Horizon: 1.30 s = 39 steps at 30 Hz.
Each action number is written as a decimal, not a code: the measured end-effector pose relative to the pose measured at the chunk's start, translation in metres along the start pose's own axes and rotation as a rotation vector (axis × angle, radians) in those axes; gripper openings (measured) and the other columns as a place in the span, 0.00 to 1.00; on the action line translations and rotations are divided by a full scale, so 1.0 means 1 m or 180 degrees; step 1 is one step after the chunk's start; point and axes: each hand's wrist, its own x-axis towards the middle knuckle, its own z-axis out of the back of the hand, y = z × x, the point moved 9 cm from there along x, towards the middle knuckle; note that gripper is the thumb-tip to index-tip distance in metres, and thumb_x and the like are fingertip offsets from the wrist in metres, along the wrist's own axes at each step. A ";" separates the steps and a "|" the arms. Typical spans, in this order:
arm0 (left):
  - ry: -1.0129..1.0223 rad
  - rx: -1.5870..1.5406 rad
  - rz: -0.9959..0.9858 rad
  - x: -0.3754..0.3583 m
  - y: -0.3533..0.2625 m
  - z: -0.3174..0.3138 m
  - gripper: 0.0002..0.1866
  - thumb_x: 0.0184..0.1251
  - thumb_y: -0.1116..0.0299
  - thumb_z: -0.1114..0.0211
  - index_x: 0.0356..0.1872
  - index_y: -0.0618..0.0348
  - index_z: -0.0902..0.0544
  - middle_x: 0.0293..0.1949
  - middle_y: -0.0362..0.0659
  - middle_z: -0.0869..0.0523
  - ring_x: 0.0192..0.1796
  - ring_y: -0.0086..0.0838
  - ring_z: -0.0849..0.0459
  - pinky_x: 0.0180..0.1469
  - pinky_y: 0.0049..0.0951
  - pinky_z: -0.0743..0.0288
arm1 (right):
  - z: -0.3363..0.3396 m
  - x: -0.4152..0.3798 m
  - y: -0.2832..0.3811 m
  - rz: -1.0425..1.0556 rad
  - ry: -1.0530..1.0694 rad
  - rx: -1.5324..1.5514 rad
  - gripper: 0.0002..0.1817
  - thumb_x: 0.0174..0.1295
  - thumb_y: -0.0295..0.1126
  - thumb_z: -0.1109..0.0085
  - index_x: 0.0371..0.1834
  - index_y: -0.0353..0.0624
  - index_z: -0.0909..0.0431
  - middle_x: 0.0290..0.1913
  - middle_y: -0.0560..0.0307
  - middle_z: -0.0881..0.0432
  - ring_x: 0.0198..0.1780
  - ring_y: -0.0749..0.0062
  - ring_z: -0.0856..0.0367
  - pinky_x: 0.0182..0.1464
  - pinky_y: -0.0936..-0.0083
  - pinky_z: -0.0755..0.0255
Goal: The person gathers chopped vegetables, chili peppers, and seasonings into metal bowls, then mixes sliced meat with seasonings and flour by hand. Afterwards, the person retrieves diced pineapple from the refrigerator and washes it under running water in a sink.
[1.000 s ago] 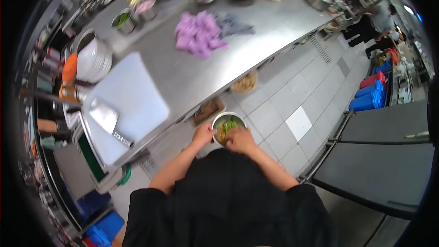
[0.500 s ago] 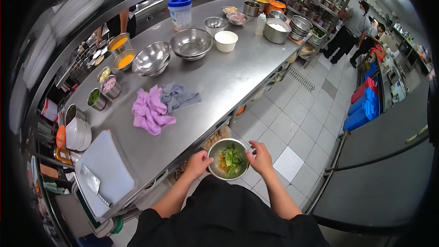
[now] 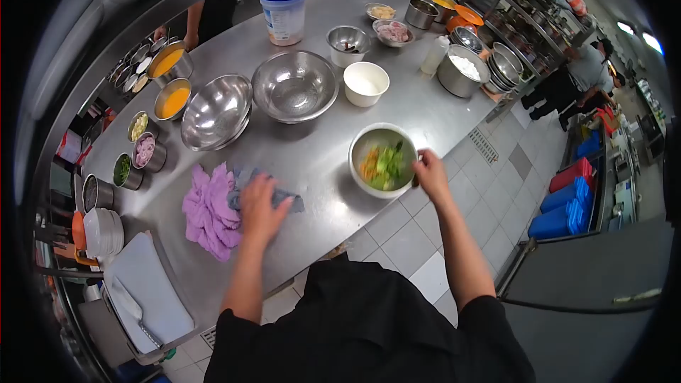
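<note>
- Sitting on the steel counter [image 3: 323,163] near its front edge, right of frame centre, is a metal bowl of greens [image 3: 383,160] with chopped green and orange pieces inside.
- The right hand [image 3: 430,174] grips that bowl's right rim, fingers curled over the edge.
- The left hand [image 3: 259,207] lies flat with fingers spread, pressing down on a grey cloth [image 3: 278,197] at lower centre-left.
- A purple cloth [image 3: 207,211] is bunched up touching the grey one on its left.
- Behind them stand two large empty steel bowls [image 3: 294,86], side by side, and a small white bowl [image 3: 366,84] just right of them.
- A tub with a blue lid [image 3: 284,8] stands at the top of the frame.
- Small containers of sauce and chopped bits line the counter's left edge; a white cutting board [image 3: 145,292] lies at lower left.
- Other people stand at the upper right.
</note>
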 end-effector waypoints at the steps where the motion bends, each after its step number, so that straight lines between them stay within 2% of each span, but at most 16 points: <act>1: -0.0091 0.0614 0.0020 0.009 0.011 0.015 0.31 0.59 0.52 0.29 0.61 0.57 0.24 0.67 0.55 0.27 0.72 0.48 0.35 0.74 0.50 0.47 | 0.006 0.031 0.010 -0.0002 -0.0204 0.0190 0.18 0.60 0.29 0.45 0.51 0.30 0.25 0.23 0.50 0.18 0.19 0.71 0.20 0.23 0.72 0.25; 4: 0.0135 0.1130 0.0218 0.012 0.051 -0.005 0.35 0.59 0.53 0.29 0.66 0.57 0.28 0.69 0.54 0.30 0.74 0.49 0.39 0.76 0.55 0.55 | 0.000 0.130 0.025 -0.0125 -0.0251 0.0596 0.17 0.61 0.29 0.46 0.50 0.30 0.26 0.24 0.49 0.18 0.19 0.69 0.20 0.21 0.72 0.24; 7: -0.0125 0.1075 0.0106 0.014 0.061 -0.035 0.36 0.57 0.54 0.29 0.66 0.57 0.28 0.68 0.54 0.29 0.72 0.48 0.36 0.75 0.56 0.52 | -0.025 0.205 0.025 -0.0259 -0.0112 0.0859 0.17 0.64 0.32 0.46 0.51 0.31 0.26 0.29 0.48 0.17 0.23 0.68 0.18 0.22 0.72 0.24; 11: -0.0151 0.0833 -0.0083 0.014 0.043 -0.072 0.37 0.56 0.54 0.28 0.66 0.58 0.28 0.68 0.53 0.29 0.71 0.49 0.35 0.74 0.58 0.50 | -0.048 0.226 0.010 -0.0479 0.0004 0.1175 0.17 0.68 0.37 0.46 0.52 0.34 0.27 0.32 0.48 0.16 0.25 0.69 0.18 0.22 0.73 0.24; 13: -0.0179 0.0648 -0.0306 0.024 -0.002 -0.092 0.38 0.54 0.54 0.28 0.66 0.59 0.28 0.67 0.55 0.29 0.71 0.53 0.35 0.74 0.57 0.49 | -0.042 0.197 0.005 -0.0116 0.0065 0.0958 0.17 0.70 0.40 0.46 0.53 0.38 0.25 0.32 0.52 0.17 0.25 0.73 0.19 0.23 0.75 0.26; 15: -0.0187 0.0515 -0.0381 0.047 -0.053 -0.116 0.38 0.55 0.54 0.28 0.66 0.60 0.28 0.67 0.56 0.29 0.71 0.54 0.35 0.74 0.57 0.49 | -0.020 0.149 -0.014 0.0158 0.0115 0.1051 0.16 0.71 0.39 0.46 0.51 0.37 0.24 0.30 0.54 0.17 0.24 0.76 0.21 0.24 0.77 0.27; 18: -0.0142 0.0241 -0.0587 0.099 -0.132 -0.161 0.37 0.56 0.54 0.28 0.66 0.60 0.28 0.67 0.59 0.30 0.71 0.57 0.37 0.74 0.58 0.49 | 0.033 0.080 -0.096 -0.0166 0.0089 0.1018 0.14 0.71 0.35 0.46 0.50 0.36 0.22 0.27 0.58 0.19 0.22 0.77 0.24 0.23 0.79 0.31; 19: -0.0169 0.0104 -0.0686 0.122 -0.160 -0.177 0.37 0.57 0.53 0.29 0.66 0.61 0.27 0.67 0.59 0.30 0.71 0.57 0.37 0.74 0.58 0.49 | 0.055 0.056 -0.121 -0.0528 0.0086 0.1289 0.12 0.71 0.34 0.46 0.50 0.36 0.22 0.26 0.57 0.20 0.22 0.77 0.24 0.22 0.79 0.32; 23: -0.0068 -0.0062 -0.1036 0.218 -0.271 -0.266 0.38 0.60 0.46 0.33 0.67 0.59 0.29 0.70 0.57 0.32 0.74 0.54 0.40 0.75 0.55 0.52 | 0.158 -0.007 -0.245 -0.1502 -0.0451 0.1533 0.12 0.70 0.35 0.45 0.49 0.40 0.22 0.28 0.56 0.20 0.22 0.75 0.23 0.21 0.77 0.29; 25: 0.0068 -0.0104 -0.1228 0.257 -0.334 -0.317 0.40 0.61 0.42 0.35 0.69 0.55 0.30 0.71 0.55 0.33 0.75 0.53 0.42 0.76 0.55 0.56 | 0.200 -0.020 -0.293 -0.1724 -0.0620 0.1373 0.11 0.71 0.35 0.46 0.49 0.40 0.23 0.28 0.56 0.20 0.21 0.75 0.23 0.20 0.77 0.29; 30: 0.0670 -0.0022 -0.1644 0.268 -0.492 -0.403 0.37 0.62 0.41 0.37 0.69 0.48 0.28 0.73 0.49 0.35 0.76 0.48 0.42 0.76 0.56 0.57 | 0.256 -0.009 -0.387 -0.2015 -0.0437 0.1260 0.11 0.71 0.34 0.49 0.49 0.41 0.24 0.28 0.56 0.19 0.21 0.75 0.23 0.20 0.77 0.29; 31: 0.0688 -0.0061 -0.1657 0.261 -0.508 -0.410 0.34 0.62 0.45 0.35 0.67 0.47 0.27 0.72 0.46 0.33 0.76 0.46 0.42 0.76 0.55 0.56 | 0.260 0.000 -0.400 -0.2079 -0.0317 0.1199 0.11 0.72 0.34 0.49 0.50 0.41 0.24 0.29 0.56 0.19 0.21 0.75 0.23 0.20 0.77 0.28; 34: 0.0683 -0.0082 -0.1462 0.238 -0.501 -0.408 0.31 0.59 0.52 0.32 0.64 0.48 0.24 0.70 0.44 0.30 0.75 0.44 0.40 0.77 0.54 0.56 | 0.273 0.034 -0.428 -0.2014 0.0161 0.0899 0.11 0.71 0.33 0.51 0.51 0.42 0.24 0.30 0.56 0.19 0.22 0.75 0.22 0.20 0.77 0.28; 36: 0.0519 -0.0753 -0.1231 0.216 -0.469 -0.384 0.29 0.53 0.58 0.29 0.59 0.49 0.21 0.67 0.44 0.27 0.74 0.43 0.38 0.77 0.53 0.54 | 0.275 0.060 -0.443 -0.1916 0.0494 0.0690 0.10 0.71 0.33 0.51 0.49 0.43 0.24 0.30 0.55 0.18 0.23 0.74 0.21 0.21 0.76 0.28; 38: 0.0221 -0.0750 -0.0914 0.182 -0.412 -0.348 0.28 0.48 0.60 0.28 0.55 0.49 0.18 0.65 0.45 0.25 0.73 0.43 0.37 0.76 0.55 0.53 | 0.277 0.089 -0.463 -0.1761 0.0744 0.0488 0.09 0.71 0.34 0.51 0.47 0.43 0.24 0.30 0.55 0.18 0.24 0.73 0.20 0.21 0.76 0.27; 39: 0.0128 -0.0522 -0.0650 0.162 -0.377 -0.325 0.28 0.45 0.61 0.26 0.54 0.49 0.17 0.64 0.44 0.23 0.72 0.43 0.35 0.76 0.57 0.52 | 0.280 0.098 -0.486 -0.1716 0.0784 -0.0029 0.08 0.70 0.34 0.50 0.45 0.43 0.25 0.31 0.55 0.18 0.25 0.72 0.19 0.21 0.74 0.26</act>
